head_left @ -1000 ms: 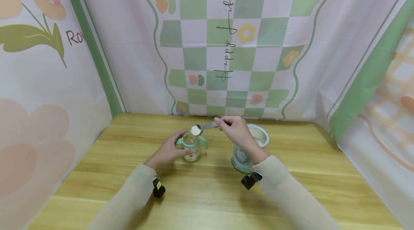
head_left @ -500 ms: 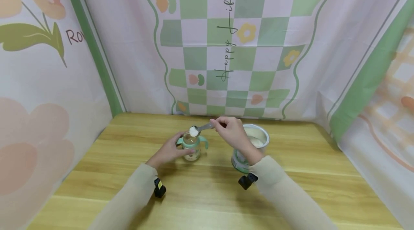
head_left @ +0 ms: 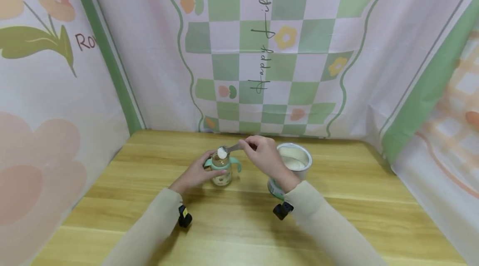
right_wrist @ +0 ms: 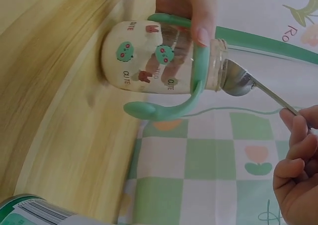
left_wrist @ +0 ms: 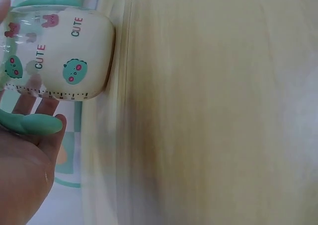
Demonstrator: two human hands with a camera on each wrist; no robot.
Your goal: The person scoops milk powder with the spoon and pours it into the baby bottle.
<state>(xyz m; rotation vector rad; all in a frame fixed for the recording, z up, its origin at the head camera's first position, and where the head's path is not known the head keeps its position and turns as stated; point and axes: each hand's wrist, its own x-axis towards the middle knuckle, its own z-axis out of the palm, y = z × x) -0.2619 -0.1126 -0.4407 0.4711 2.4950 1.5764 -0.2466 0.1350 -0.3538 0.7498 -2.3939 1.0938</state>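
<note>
A clear baby bottle (head_left: 222, 180) with mint-green handles and cute animal prints stands on the wooden table, lidless and partly filled with something cream-coloured. My left hand (head_left: 196, 173) holds it round the side, thumb in front and fingers behind, as the left wrist view also shows. My right hand (head_left: 263, 156) pinches the handle of a metal scoop (right_wrist: 237, 81). White powder (head_left: 222, 153) fills the scoop's bowl, which sits right at the bottle's mouth. In the right wrist view the bowl's edge overlaps the bottle's rim (right_wrist: 218, 61).
Right of the bottle stands a tall green and white can (head_left: 276, 190), open at the top, with pale powder inside; my right forearm partly covers it. A checkered curtain (head_left: 258, 70) hangs behind the wooden table (head_left: 239, 224), and printed cloth closes both sides.
My right hand has moved a little left and the scoop has come from beside the bottle's mouth to over it. The left hand and bottle have stayed in place.
</note>
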